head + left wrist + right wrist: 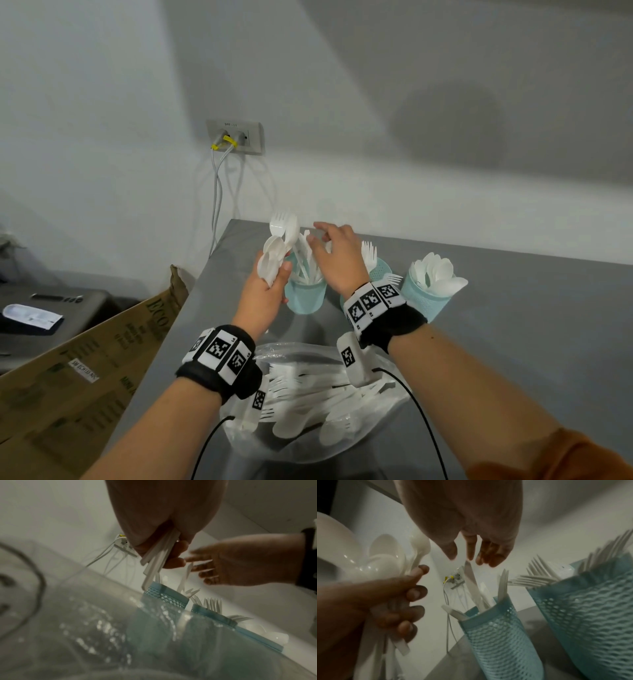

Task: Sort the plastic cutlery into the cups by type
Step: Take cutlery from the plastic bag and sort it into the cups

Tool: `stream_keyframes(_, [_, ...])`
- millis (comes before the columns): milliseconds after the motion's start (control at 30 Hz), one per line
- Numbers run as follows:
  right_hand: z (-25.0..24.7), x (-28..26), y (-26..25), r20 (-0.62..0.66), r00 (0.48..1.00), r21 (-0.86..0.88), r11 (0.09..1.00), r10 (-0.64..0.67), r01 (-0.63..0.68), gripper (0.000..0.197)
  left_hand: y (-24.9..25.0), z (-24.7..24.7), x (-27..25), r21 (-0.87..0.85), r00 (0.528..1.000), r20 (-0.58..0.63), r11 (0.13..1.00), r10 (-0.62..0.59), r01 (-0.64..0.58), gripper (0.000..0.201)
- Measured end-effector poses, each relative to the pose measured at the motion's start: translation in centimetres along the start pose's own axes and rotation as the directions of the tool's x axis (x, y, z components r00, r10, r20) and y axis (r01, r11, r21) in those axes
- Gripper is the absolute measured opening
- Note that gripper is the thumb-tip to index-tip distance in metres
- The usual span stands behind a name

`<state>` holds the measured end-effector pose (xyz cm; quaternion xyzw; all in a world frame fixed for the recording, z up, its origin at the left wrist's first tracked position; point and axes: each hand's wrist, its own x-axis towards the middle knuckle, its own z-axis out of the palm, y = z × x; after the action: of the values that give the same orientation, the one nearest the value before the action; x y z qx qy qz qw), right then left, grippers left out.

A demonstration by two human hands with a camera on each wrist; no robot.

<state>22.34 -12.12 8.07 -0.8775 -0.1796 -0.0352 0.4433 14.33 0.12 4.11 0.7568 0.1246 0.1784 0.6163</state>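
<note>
Head view: the left hand (265, 294) grips a bunch of cutlery (278, 245) upright, heads pointing up, beside the knife cup (303, 296); the right hand (337, 255) hovers above that cup, fingers loosely spread.

Left wrist view: the handles (157, 559) poke down below the fist.

Right wrist view: spoon bowls (383, 555) top the bunch.

white plastic cutlery (278, 251) stands bunched beside three teal cups (304, 297).
</note>
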Motion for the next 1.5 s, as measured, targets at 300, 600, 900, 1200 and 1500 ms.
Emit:
stream_keyframes(300, [-2.7, -0.4, -3.3, 0.066, 0.992, 0.335, 0.939, -0.105, 0.077, 0.017, 1.5, 0.9, -1.4, -0.064, 0.987, 0.160, 0.998, -0.019, 0.030, 0.017])
stream_keyframes(600, [-7.8, -0.5, -3.7, -0.299, 0.943, 0.359, 0.897, -0.149, 0.256, 0.016, 2.0, 2.6, -1.4, -0.048, 0.969, 0.239, 0.995, -0.068, 0.082, 0.025])
stream_keyframes(900, [-9.8, -1.0, 4.1, -0.431, 0.903, 0.191, 0.979, 0.012, 0.078, 0.023, 2.6, 4.0, -1.7, 0.052, 0.982, 0.190, 0.998, 0.011, -0.021, 0.031])
stream_keyframes(1200, [-7.6, -3.4, 6.6, 0.018, 0.974, -0.223, 0.951, 0.226, -0.216, 0.043, 3.2, 5.3, -2.1, 0.070, 0.945, 0.323, 0.995, 0.050, -0.077, 0.031])
stream_keyframes(1500, [-6.4, -6.9, 1.7, 0.016, 0.999, 0.451, 0.892, -0.038, 0.027, 0.048, 2.4, 6.4, -1.7, 0.089, 0.938, 0.286, 0.969, 0.196, -0.230, 0.035])
